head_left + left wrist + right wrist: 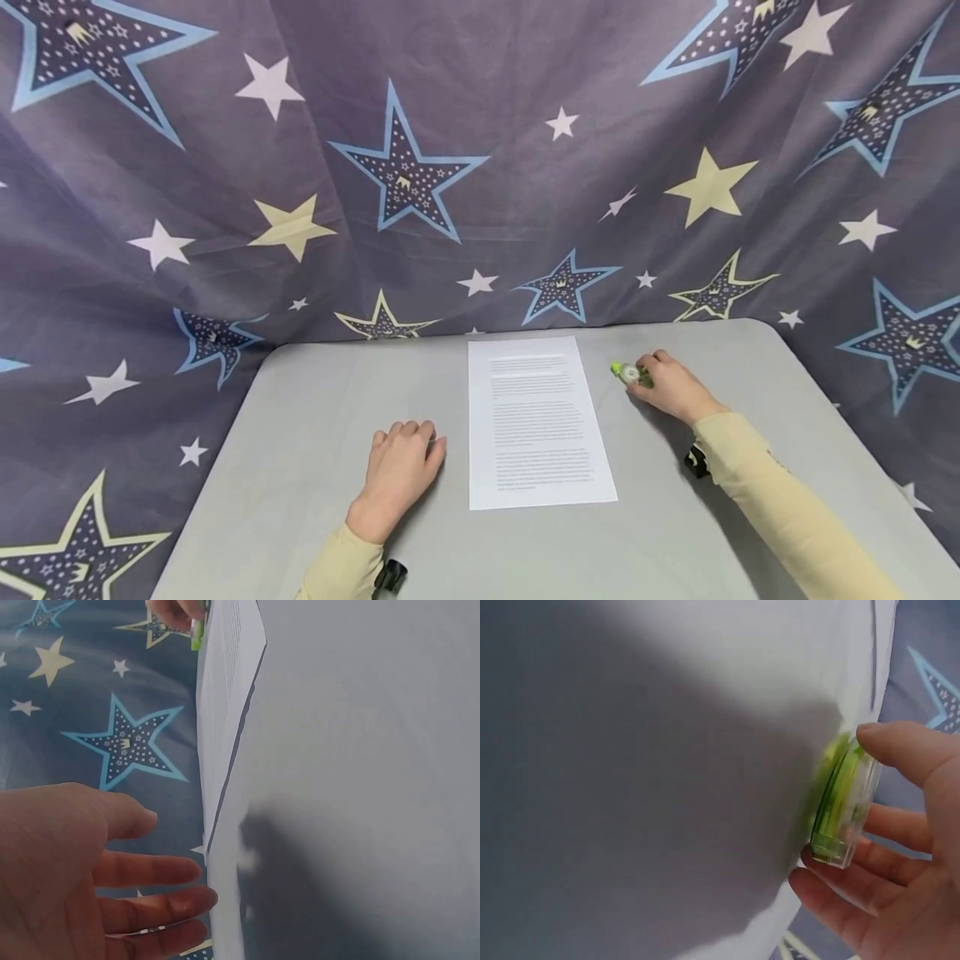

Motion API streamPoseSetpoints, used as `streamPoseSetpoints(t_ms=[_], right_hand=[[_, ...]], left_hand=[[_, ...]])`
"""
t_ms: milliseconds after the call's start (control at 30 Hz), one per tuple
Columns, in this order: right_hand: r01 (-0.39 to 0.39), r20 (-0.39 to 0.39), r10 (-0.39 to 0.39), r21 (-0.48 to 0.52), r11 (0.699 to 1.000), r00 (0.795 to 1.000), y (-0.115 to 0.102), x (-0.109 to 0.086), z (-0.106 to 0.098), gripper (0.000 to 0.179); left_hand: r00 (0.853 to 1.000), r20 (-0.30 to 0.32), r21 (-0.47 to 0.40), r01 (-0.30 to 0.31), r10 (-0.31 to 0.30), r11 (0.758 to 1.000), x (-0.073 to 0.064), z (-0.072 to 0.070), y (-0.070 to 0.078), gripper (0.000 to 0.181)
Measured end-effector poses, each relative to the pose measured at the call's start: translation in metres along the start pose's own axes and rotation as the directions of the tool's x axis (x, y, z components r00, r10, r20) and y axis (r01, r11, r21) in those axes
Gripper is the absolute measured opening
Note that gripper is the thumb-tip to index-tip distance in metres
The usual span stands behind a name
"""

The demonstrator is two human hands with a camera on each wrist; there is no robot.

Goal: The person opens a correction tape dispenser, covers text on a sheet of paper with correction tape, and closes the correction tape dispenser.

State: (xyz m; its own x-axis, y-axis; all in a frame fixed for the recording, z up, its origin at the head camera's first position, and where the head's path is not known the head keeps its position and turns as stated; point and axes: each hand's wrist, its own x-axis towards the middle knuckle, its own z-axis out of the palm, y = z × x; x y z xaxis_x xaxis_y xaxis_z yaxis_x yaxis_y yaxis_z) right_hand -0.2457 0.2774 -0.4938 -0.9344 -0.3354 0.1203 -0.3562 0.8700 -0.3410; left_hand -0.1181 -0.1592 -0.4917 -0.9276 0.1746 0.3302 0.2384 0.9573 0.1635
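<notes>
A sheet of printed paper [534,429] lies on the table, with lines of text down it. To its right, my right hand [675,390] pinches a green and clear correction tape dispenser [846,802] between thumb and fingers. The dispenser's bright green end points toward the paper in the head view, and its body is at or just above the tabletop. My left hand [401,467] is left of the paper, apart from it. Its fingers are relaxed and slightly bent, holding nothing, as the left wrist view also shows.
The table [337,400] has a grey cover with rounded far corners. Behind it hangs a dark curtain [510,200] printed with stars, reaching down to the far edge. Black straps [697,461] show at the wrists below the pale yellow sleeves [787,508].
</notes>
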Motion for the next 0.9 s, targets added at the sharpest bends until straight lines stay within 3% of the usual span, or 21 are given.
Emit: streamPoseSetpoints(t_ms=[400,600,900], right_hand=[[0.163,-0.027,-0.162,0.035,0.986,0.986,-0.037,-0.018,-0.007,0.041],[0.287,-0.082,-0.286,-0.002,0.958,0.955,-0.060,-0.021,-0.014,0.039],[0.412,-0.106,-0.412,-0.022,0.911,0.905,-0.090,-0.023,-0.023,0.040]], left_hand=[[0.999,0.050,0.012,0.003,-0.004,1.000,0.000,0.003,0.003,0.022],[0.999,0.038,0.016,-0.006,0.005,1.000,0.004,0.002,0.006,0.023],[0.999,0.049,0.012,-0.006,0.005,1.000,0.008,0.003,0.012,0.022]])
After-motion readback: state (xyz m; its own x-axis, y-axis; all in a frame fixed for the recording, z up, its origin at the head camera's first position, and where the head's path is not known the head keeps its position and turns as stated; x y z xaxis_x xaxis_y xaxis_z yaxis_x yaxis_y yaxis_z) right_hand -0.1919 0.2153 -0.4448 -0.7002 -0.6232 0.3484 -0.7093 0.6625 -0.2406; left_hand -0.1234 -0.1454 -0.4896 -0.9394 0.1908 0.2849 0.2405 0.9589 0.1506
